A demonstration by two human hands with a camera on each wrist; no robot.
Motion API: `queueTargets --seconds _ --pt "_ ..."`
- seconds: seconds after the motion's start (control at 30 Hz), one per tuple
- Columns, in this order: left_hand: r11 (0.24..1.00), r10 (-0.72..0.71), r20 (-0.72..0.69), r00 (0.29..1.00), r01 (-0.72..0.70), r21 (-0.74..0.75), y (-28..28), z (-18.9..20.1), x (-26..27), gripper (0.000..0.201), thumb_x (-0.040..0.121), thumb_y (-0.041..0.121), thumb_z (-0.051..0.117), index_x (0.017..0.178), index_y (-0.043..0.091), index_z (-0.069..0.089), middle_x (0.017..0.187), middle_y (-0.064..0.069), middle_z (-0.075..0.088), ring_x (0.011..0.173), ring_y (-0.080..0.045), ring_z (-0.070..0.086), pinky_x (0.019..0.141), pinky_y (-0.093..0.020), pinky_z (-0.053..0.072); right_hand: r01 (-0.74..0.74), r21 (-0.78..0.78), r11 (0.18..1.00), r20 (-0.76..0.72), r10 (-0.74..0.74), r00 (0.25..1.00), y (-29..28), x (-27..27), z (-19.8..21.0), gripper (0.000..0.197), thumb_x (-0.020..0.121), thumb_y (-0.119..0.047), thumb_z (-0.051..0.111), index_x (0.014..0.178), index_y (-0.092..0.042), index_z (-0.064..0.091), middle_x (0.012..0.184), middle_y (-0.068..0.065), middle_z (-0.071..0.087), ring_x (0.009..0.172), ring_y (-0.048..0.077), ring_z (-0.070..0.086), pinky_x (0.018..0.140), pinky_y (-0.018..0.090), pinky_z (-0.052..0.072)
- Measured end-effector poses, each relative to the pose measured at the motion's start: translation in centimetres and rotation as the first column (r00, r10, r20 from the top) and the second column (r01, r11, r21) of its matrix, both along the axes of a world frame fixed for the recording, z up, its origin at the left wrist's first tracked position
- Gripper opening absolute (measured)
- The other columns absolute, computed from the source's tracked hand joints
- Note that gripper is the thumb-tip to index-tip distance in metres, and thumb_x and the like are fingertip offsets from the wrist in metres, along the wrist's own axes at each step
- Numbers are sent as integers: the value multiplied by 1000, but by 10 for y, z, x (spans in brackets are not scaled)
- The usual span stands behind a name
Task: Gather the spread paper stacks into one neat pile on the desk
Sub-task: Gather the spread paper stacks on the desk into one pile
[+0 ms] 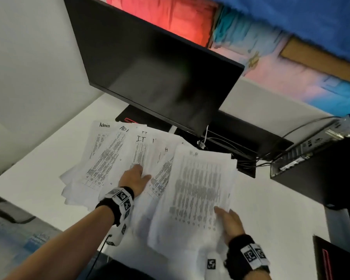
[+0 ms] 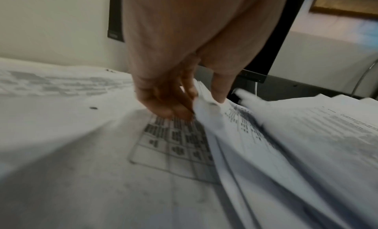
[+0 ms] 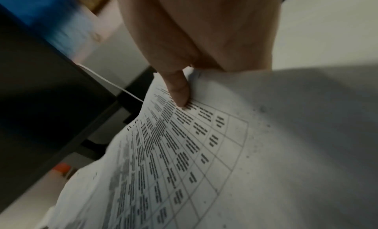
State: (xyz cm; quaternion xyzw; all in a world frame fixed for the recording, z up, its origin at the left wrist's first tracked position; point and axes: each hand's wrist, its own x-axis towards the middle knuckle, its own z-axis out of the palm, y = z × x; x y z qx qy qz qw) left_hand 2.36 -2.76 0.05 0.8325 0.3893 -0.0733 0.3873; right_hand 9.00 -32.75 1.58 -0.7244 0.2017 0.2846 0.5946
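Printed sheets headed "Admin" and "I.T" lie fanned out over the white desk. My left hand sits in the middle of the fan. In the left wrist view, its fingers press a gridded sheet while the thumb lies on the raised edge of a sheaf, pinching it. My right hand grips a thick paper stack by its near right corner. That stack is held tilted over the right side of the fan. The thumb lies on the top sheet; the fingers are hidden beneath.
A dark monitor stands right behind the papers on a black base. A small computer box with cables sits at the back right on a black unit. White partition walls close the left and back. Bare desk shows to the right of the stack.
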Motion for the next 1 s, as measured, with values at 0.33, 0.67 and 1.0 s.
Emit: queueTargets --seconds 0.33,0.67,1.0 --pt "940 -59 -223 973 129 316 89 -27 -24 84 94 58 43 159 12 19 169 -6 15 156 -30 11 123 -55 19 -139 -164 977 0 141 990 50 26 -37 99 63 -31 94 145 -4 44 141 16 58 126 35 60 107 47 47" --pt "909 32 -72 997 1 417 128 2 -22 54 92 48 52 130 10 54 127 -13 63 117 -33 58 96 -45 47 -194 -508 839 39 248 968 104 27 -32 77 80 -29 80 144 -5 43 144 22 43 127 39 52 106 38 43" --pt "988 -152 -94 984 149 -40 133 -14 -3 88 85 64 58 148 7 35 144 -14 41 128 -35 52 104 -43 45 -373 -349 860 -51 380 924 147 29 -42 67 83 -21 77 136 1 43 140 17 46 118 32 54 100 43 50"
